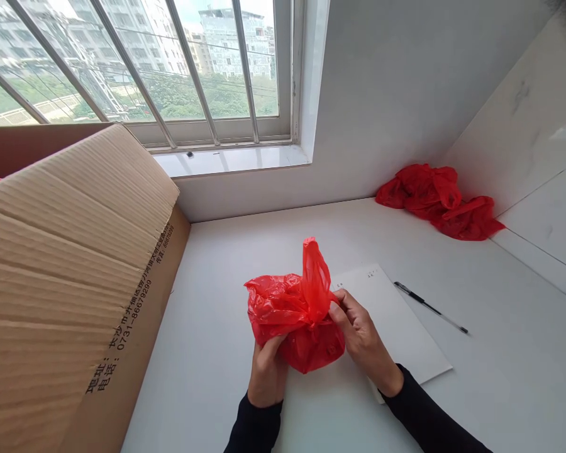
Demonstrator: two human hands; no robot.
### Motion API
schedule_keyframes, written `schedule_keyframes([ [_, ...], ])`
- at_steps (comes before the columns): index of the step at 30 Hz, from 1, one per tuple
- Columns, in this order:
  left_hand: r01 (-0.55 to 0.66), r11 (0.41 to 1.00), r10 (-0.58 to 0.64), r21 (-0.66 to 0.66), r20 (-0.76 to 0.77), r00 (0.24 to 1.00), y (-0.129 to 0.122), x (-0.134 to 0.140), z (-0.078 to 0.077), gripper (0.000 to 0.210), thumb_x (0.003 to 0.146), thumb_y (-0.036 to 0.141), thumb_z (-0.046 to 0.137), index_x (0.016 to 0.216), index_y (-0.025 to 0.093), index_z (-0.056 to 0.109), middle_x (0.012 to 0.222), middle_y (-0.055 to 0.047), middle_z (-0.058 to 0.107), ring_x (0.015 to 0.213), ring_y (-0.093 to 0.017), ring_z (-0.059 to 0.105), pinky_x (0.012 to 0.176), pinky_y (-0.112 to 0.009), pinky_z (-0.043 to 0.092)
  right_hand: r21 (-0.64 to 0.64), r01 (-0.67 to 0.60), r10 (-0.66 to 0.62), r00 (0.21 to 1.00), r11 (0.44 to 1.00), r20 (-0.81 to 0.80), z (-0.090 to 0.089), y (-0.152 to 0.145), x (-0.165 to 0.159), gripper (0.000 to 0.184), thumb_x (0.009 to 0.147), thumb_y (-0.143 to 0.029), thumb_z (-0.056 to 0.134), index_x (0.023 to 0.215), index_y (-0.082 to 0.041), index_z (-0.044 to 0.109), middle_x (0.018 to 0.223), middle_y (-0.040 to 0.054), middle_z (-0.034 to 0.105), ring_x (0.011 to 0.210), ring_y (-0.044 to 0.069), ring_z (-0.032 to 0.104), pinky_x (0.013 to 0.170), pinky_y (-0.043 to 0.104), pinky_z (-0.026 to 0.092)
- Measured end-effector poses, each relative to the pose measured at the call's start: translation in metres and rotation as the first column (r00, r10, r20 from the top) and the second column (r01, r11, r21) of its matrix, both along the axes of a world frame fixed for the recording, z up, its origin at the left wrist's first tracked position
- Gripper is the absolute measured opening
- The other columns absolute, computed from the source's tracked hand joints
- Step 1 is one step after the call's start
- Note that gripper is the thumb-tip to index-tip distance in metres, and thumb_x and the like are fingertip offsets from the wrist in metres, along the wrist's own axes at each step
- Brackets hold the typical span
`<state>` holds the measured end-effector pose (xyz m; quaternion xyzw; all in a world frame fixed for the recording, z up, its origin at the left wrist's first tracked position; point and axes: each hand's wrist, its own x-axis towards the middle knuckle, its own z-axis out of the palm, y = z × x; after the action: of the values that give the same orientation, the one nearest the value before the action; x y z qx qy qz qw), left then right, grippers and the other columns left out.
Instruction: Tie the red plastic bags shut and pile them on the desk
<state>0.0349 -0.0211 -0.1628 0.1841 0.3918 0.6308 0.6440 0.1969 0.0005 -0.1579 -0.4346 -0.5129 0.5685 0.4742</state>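
Between my two hands is a red plastic bag [283, 308], knotted in the middle with one handle loop standing up. My left hand [268, 372] supports it from below and the left side, its thumb on the plastic and its other fingers hidden underneath. My right hand [356, 327] pinches the bag's right side near the knot between thumb and fingers. The bag bulges, but what is inside cannot be seen. Beneath and to the right lies a white paper pad [400, 333] with small handwriting at its top edge.
A black pen [427, 304] lies right of the pad. Crumpled red plastic bags [438, 198] sit in the far right corner. On the left stands a large open cardboard box [75, 270], its flap sloping toward the table. A barred window [170, 75] is behind the white table [207, 277].
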Motion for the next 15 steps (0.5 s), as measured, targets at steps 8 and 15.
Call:
schedule_keyframes([
  [8,0.043,0.999,-0.042,0.023,-0.04,0.998,-0.001,0.001,0.001,0.038,0.077,0.034,0.082,0.11,0.018,0.074,0.111,-0.01,0.075,0.113,-0.034,0.066,0.102,-0.045,0.05,0.204,0.027,-0.07,0.976,0.979,0.207,-0.001,-0.003,-0.003,0.019,0.099,-0.043,0.06,0.105,-0.026,0.062,0.102,0.0025,0.06,0.091,0.019,0.058,0.086,0.033,0.052],
  [15,0.024,0.994,-0.02,0.106,-0.042,0.999,-0.012,0.001,-0.013,0.023,0.083,0.033,0.068,0.098,0.017,0.076,0.102,-0.01,0.076,0.105,-0.031,0.067,0.097,-0.041,0.051,0.521,-0.063,-0.225,0.853,0.851,0.471,-0.004,-0.013,0.015,0.048,0.098,-0.033,0.058,0.144,-0.034,0.048,0.141,0.009,0.05,0.126,0.027,0.054,0.101,0.042,0.055],
])
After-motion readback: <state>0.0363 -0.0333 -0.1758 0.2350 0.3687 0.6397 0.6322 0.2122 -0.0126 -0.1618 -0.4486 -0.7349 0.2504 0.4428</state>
